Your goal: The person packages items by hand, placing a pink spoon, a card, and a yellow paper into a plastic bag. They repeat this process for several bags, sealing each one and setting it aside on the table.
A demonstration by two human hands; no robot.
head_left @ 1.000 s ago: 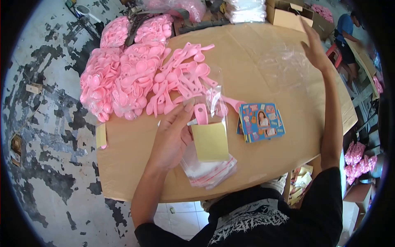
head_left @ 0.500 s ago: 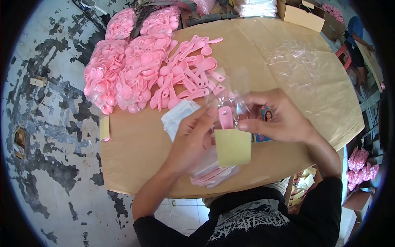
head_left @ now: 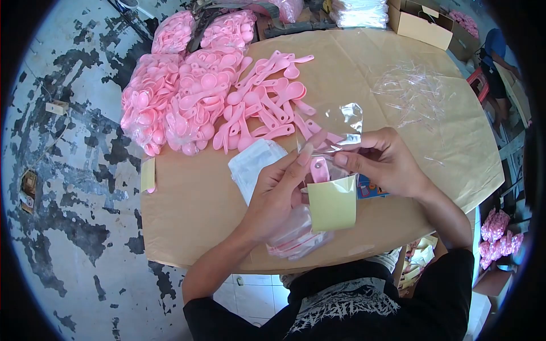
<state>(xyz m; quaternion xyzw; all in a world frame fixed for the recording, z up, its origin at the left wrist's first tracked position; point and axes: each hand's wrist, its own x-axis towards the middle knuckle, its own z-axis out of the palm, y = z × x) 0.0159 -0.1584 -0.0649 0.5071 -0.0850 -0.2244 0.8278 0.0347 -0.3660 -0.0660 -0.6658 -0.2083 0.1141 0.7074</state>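
Observation:
Between my two hands is a clear plastic bag (head_left: pixel 354 122) with a pink spoon (head_left: pixel 320 169) and a pale yellow card (head_left: pixel 333 206) inside; only the spoon's handle end shows above the card. My left hand (head_left: pixel 278 190) pinches the bag's left side. On the other side, my right hand (head_left: pixel 384 162) pinches it between thumb and fingers. Under my left hand lie a stack of white packets (head_left: pixel 250 162) and some clear bags with red lines (head_left: pixel 298 241). A blue printed card (head_left: pixel 371 187) shows partly beneath my right hand.
Loose pink spoons (head_left: pixel 264 108) lie beyond my hands, beside bulging bags of pink spoons (head_left: pixel 151 102). Clear plastic strips (head_left: pixel 409 91) are scattered at the right. A cardboard box (head_left: pixel 421 25) stands at the back. Another person (head_left: pixel 495 68) sits at far right.
The bag's upper part now stands up more plainly above my fingers. Both hands keep their pinch on it. A few plastic strips now lie near my right wrist.

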